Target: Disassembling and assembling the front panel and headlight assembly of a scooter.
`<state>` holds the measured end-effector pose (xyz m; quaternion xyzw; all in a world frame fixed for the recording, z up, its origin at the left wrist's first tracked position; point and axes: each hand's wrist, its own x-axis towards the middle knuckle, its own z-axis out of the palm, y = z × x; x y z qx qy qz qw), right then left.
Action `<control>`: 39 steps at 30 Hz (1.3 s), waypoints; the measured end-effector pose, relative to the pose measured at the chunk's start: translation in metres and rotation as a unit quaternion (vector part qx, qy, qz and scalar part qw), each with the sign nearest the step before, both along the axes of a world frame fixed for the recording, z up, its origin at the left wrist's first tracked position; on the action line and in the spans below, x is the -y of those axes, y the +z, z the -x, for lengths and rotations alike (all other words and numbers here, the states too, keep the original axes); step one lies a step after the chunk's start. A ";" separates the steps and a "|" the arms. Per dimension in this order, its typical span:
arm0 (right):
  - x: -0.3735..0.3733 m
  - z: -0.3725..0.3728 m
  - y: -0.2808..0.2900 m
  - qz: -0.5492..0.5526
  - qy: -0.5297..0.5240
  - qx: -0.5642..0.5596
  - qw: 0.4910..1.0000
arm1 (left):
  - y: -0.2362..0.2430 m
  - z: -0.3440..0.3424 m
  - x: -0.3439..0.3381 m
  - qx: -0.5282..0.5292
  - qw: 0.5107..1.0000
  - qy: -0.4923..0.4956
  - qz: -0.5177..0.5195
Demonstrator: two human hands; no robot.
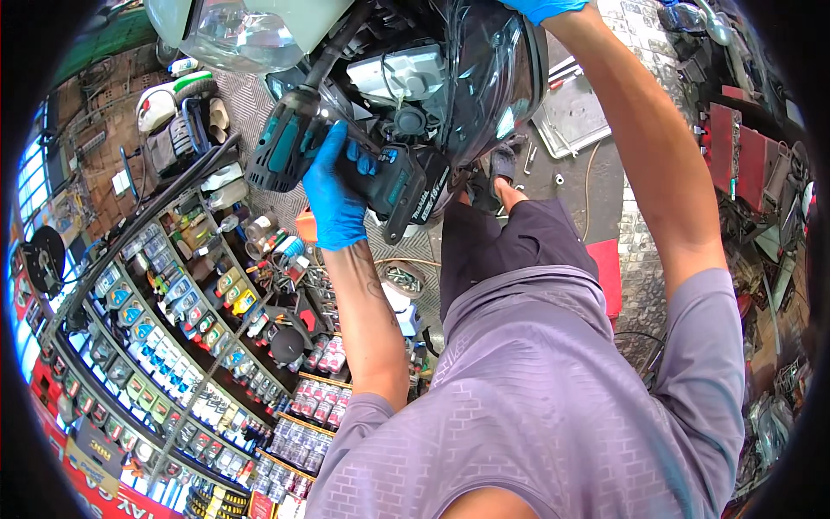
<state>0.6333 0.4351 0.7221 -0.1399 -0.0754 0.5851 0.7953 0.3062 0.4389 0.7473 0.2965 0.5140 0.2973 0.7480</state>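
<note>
My left hand (337,195), in a blue glove, is wrapped around the grip of a teal and black cordless impact wrench (281,143). Its black battery (425,192) sits at the base of the grip. From the wrench's nose a dark extension bar (333,59) runs up into the front of a scooter (497,78), whose dark panels and inner parts lie exposed. Where the bar ends is hard to make out. At the top edge, my gloved right hand (546,7) is by the scooter's upper right side; its fingers are mostly cut off by the frame.
A clear headlight (246,35) with pale bodywork is at the upper left. Shelves of bottles and parts (181,311) fill the left side. A metal tray (575,121) with tools lies on the floor, near a red panel (607,275). Red metal boxes (739,156) and clutter line the right.
</note>
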 end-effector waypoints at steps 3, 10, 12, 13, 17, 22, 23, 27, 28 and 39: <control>-0.002 -0.002 -0.003 -0.020 -0.003 -0.007 1.000 | -0.003 0.003 -0.003 0.017 1.000 -0.007 0.016; -0.004 -0.007 0.004 0.146 -0.063 0.519 0.840 | -0.005 0.005 -0.001 0.026 0.999 0.001 0.031; -0.002 -0.004 0.008 0.199 -0.123 0.735 0.637 | -0.003 0.002 0.001 0.013 1.000 0.007 0.023; -0.001 -0.002 0.010 0.219 -0.149 0.818 0.511 | -0.001 0.000 0.001 0.014 1.000 0.008 0.023; 0.004 0.002 0.014 0.231 -0.196 0.889 0.344 | 0.003 -0.005 0.002 -0.009 0.999 0.026 0.027; 0.001 0.002 0.018 0.242 -0.209 0.905 0.280 | -0.005 0.005 -0.003 0.012 1.000 -0.003 0.016; 0.001 0.003 0.019 0.243 -0.209 0.905 0.280 | -0.006 0.005 -0.004 0.019 1.000 -0.003 0.021; 0.001 0.005 0.021 0.271 -0.201 0.886 0.318 | -0.007 0.005 -0.002 0.010 1.000 0.009 0.027; 0.001 0.004 0.020 0.262 -0.206 0.888 0.318 | -0.005 0.003 -0.001 0.003 1.000 0.015 0.027; -0.005 0.011 0.008 0.106 -0.152 0.500 0.846 | -0.005 0.004 -0.003 0.017 1.000 -0.003 0.011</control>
